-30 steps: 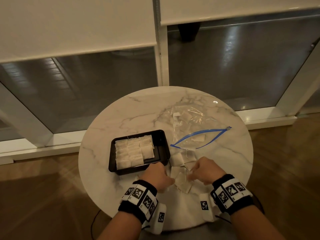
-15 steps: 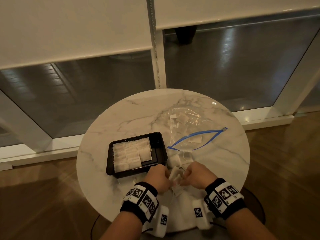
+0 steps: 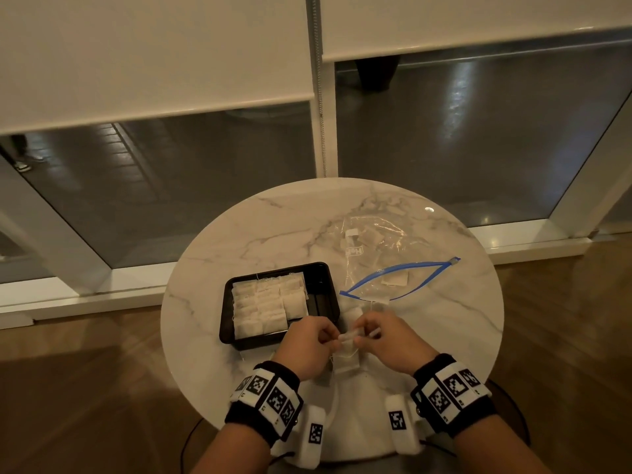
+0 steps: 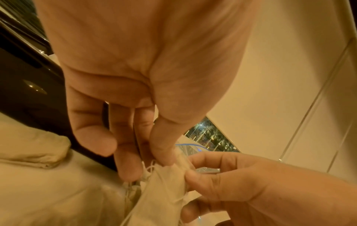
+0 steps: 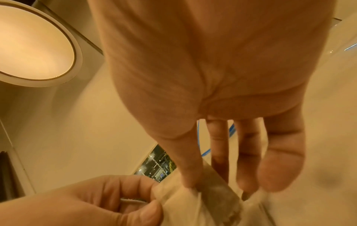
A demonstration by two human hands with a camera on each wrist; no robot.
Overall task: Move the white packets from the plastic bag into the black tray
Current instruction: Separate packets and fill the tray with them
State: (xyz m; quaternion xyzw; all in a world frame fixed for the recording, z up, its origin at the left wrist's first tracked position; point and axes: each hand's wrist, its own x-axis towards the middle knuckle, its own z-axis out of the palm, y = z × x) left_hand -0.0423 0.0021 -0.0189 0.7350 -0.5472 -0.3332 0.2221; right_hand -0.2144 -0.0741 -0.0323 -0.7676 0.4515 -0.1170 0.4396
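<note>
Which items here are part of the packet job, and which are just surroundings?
Job:
- packet pinched by left hand and right hand
- black tray, part-filled
- plastic bag

Surroundings:
- marble table
- window blinds

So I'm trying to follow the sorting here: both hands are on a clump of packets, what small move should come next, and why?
Probably pull one packet free. The left hand and right hand both pinch the bunched white packets, whose strings look tangled in the left wrist view. The black tray beside the left hand has bare space on its right side, so a freed packet could go there.
</note>
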